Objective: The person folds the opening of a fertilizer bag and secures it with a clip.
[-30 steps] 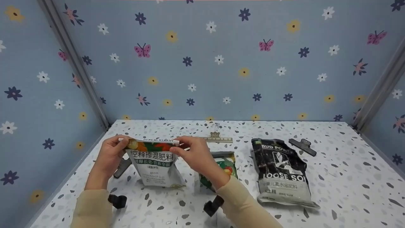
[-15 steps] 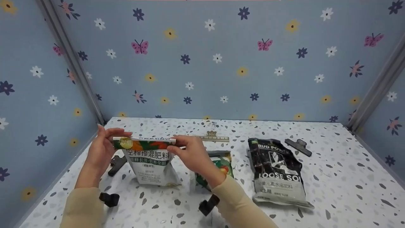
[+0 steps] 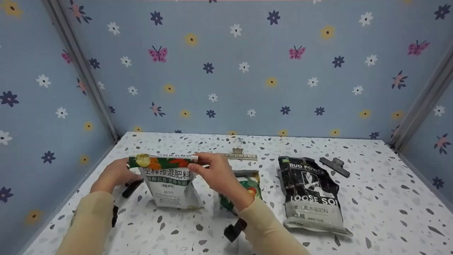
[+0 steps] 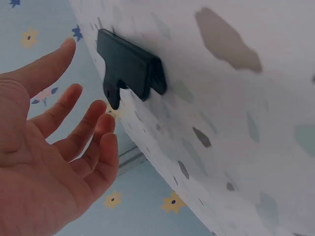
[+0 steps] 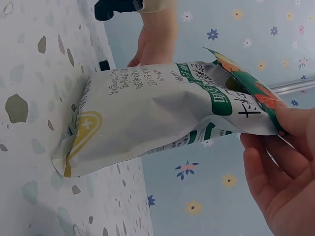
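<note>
A white fertilizer bag (image 3: 170,191) stands upright on the left of the table, its colourful top edge folded over toward the front. My right hand (image 3: 217,173) pinches the right end of that fold between thumb and fingers, as the right wrist view also shows on the bag (image 5: 147,118). My left hand (image 4: 59,142) is off the bag, its fingers spread and loosely bent, holding nothing. Close to its fingertips in the left wrist view lies a black clip (image 4: 130,64) on the table. In the head view this clip (image 3: 132,188) is partly hidden beside the bag.
A green bag (image 3: 249,184) lies partly behind my right forearm. To the right is a black and grey soil bag (image 3: 313,194), with another dark clip (image 3: 334,166) beyond it. A gold clip (image 3: 240,156) with a ruler-like edge lies at the back. Patterned walls enclose the table.
My left hand has let go of the bag's left top corner and moved down beside it toward the black clip. The top edge has been folded forward; my right hand keeps its pinch.
</note>
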The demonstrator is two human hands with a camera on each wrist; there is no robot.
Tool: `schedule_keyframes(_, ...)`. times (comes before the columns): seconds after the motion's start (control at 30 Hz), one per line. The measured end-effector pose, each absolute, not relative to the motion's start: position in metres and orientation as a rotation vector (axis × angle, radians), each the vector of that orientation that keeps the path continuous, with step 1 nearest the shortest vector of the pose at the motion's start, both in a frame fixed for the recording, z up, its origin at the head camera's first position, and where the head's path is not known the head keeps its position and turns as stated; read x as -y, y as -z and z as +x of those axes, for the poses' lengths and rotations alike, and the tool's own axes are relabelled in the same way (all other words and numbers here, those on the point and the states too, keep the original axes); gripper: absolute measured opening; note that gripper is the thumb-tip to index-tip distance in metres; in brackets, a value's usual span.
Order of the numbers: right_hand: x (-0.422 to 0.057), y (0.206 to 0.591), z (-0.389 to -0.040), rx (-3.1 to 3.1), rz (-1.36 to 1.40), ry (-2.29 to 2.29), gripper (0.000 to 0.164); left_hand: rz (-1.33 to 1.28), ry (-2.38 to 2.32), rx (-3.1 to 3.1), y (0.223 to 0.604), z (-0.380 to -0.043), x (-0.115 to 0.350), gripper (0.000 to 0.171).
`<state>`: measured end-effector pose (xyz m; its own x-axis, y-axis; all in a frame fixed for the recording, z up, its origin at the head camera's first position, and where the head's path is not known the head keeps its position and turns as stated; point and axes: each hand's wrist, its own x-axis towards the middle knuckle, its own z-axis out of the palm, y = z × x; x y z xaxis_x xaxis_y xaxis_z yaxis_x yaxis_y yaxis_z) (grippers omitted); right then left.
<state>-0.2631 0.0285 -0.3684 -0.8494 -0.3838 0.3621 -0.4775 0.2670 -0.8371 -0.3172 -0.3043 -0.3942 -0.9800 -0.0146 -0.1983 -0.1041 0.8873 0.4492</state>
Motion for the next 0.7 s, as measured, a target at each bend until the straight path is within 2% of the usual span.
schedule_keyframes(0.1, -0.030, 0.370, -0.263, 2.435, 0.817, -1.659, 0.028, -0.144, -0.660, -2.813, 0.398, -0.318, 0.309, 0.076)
schedule_keyframes(0.3, -0.030, 0.369, -0.263, 2.433, 0.844, -1.662, 0.027, -0.183, -0.643, -2.820, 0.399, -0.316, 0.312, 0.041)
schedule_keyframes(0.37, -0.030, 0.369, -0.264, 2.434, 0.843, -1.662, 0.025, -0.194, -0.649, -2.826, 0.398, -0.315, 0.313, 0.035)
schedule_keyframes(0.7, -0.030, 0.367, -0.264, 2.438, 0.848, -1.677, 0.017, -0.114, -0.838, -2.856, 0.406, -0.312, 0.322, 0.034)
